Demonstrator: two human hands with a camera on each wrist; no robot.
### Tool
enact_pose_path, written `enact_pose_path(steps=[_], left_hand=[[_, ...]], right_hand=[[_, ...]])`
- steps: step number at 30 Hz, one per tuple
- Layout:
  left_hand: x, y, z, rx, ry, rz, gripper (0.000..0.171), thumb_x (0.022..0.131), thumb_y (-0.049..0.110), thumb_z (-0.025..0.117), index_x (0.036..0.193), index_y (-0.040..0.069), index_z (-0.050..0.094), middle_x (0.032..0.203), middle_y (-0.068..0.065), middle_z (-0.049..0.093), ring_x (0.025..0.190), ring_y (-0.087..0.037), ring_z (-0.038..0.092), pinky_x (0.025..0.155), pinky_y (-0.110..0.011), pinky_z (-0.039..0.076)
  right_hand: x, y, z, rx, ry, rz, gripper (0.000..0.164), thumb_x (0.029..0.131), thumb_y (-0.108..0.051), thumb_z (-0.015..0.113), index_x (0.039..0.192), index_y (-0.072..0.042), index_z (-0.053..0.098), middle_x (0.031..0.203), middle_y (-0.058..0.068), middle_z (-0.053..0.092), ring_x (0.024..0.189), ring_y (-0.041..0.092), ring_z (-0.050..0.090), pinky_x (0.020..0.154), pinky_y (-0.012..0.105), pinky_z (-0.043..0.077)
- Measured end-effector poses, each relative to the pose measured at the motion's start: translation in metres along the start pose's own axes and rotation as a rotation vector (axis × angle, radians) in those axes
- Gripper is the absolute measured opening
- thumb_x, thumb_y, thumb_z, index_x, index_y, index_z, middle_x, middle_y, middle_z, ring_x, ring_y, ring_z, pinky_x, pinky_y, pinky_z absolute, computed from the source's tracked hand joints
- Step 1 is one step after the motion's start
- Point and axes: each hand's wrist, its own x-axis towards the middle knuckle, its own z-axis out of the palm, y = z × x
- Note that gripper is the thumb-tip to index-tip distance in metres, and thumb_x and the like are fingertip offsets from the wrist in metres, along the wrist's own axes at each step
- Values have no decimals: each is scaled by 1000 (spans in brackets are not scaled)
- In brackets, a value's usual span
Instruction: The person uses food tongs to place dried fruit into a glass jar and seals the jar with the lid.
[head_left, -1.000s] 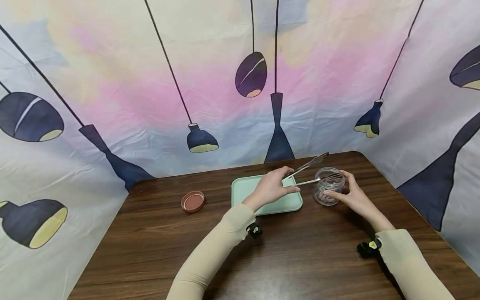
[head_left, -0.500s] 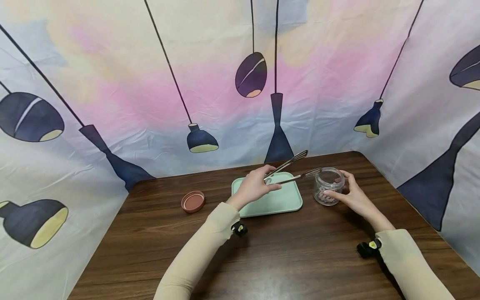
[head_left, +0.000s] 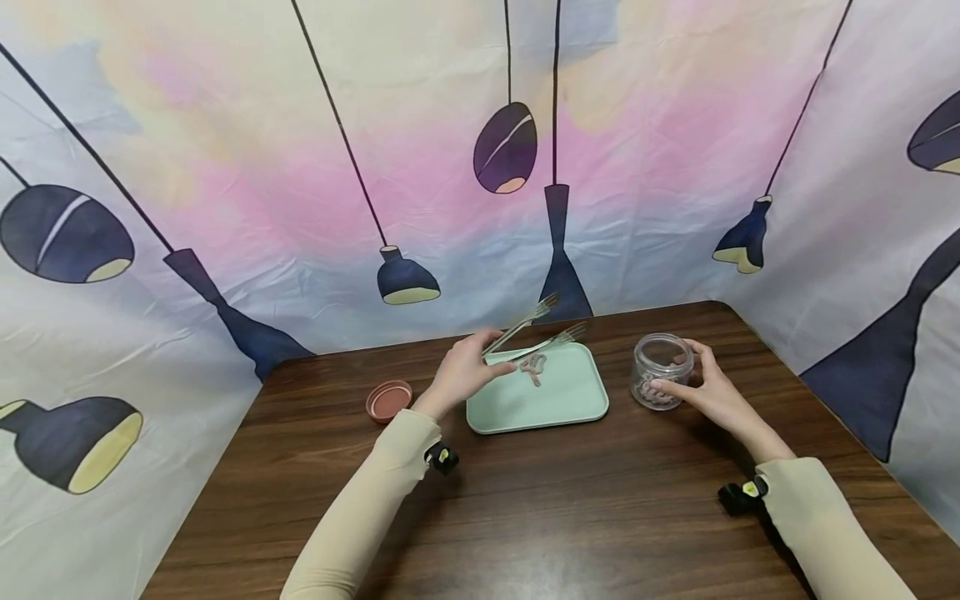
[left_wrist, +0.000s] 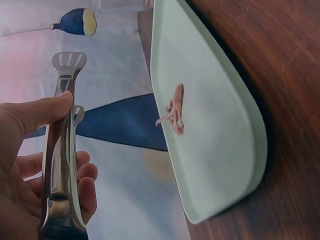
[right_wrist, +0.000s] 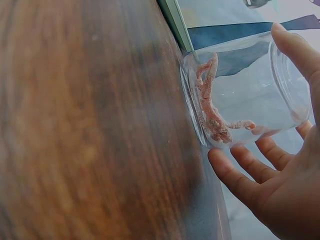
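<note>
My left hand [head_left: 463, 372] holds metal tongs [left_wrist: 61, 150] with slotted ends, their two arms apart and nothing between the tips. They reach over the far left part of a pale green tray [head_left: 555, 410]. On that tray lies a small heap of pinkish, twisted strips [head_left: 533, 367], also seen in the left wrist view. To the right of the tray stands an uncapped clear jar [head_left: 660, 357], with similar pinkish strips [right_wrist: 212, 107] at its bottom. My right hand [head_left: 712, 396] grips the jar's side, thumb on one side and fingers on the other.
A reddish-brown round lid [head_left: 389, 402] rests on the dark wooden table [head_left: 555, 517], left of the tray and close to my left wrist. Behind the table's far edge hangs a cloth backdrop [head_left: 420, 167] printed with lamps.
My left hand has moved left with the tongs, from over the jar to the tray's left side. The strips on the tray have come into view. The right hand stays at the jar.
</note>
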Motion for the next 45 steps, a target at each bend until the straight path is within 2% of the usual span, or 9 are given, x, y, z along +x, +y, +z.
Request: enact_pose_path(steps=[3,9,22,30,45], left_hand=[[-1,-5,-2,3,2,-29,63,90,37,77,144,12,54,138,-10,60,110,-33,64,90,-50,50],[-8,-22,1,21,-20,-65,66,91,39,77,145,10,53,136,-10,61,115,-33,63,92,-50,49],[-28,-45,4,66,-89,-133,60,91,37,77,140,8,57,130,-15,64,116,-35,63,93,-52,50],[-31,-49,6,66,-105,-150,58,90,39,77,137,10,60,127,-15,66,113,-33,64,91,-51,51],[-28,-38,14,79,-152,-126,57,90,42,75,135,10,62,121,-14,69,106,-31,67,85,-49,53]], right_hand=[[0,0,0,1,0,-3,100,93,-40,73,161,-16,2,148,28,31,132,52,37,95,66,38],[1,-2,1,6,-4,-9,100,93,-40,73,161,-16,3,147,28,32,132,52,38,95,66,38],[2,3,3,11,-8,-5,100,94,-39,73,161,-18,2,148,28,32,133,52,37,95,66,37],[1,1,1,12,-8,-6,100,94,-39,72,161,-17,2,148,28,31,131,51,38,93,64,39],[-1,1,-1,7,2,-23,98,94,-38,72,161,-16,4,146,28,33,129,50,39,93,63,39]])
